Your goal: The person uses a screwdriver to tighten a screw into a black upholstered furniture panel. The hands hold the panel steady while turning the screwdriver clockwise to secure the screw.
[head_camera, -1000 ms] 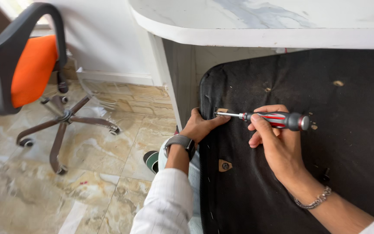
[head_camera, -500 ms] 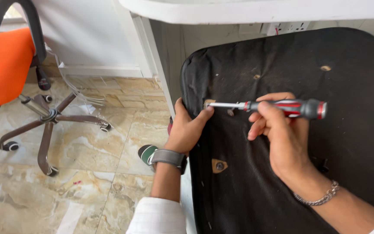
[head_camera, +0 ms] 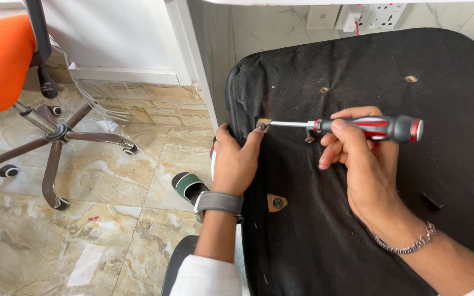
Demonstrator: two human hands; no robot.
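My right hand (head_camera: 364,164) is wrapped around the screwdriver (head_camera: 357,127), held level so its tip meets the screw (head_camera: 261,126) near the edge of the black seat underside (head_camera: 357,230) (fabric-covered); my left hand (head_camera: 236,161) pinches there, steadying it.
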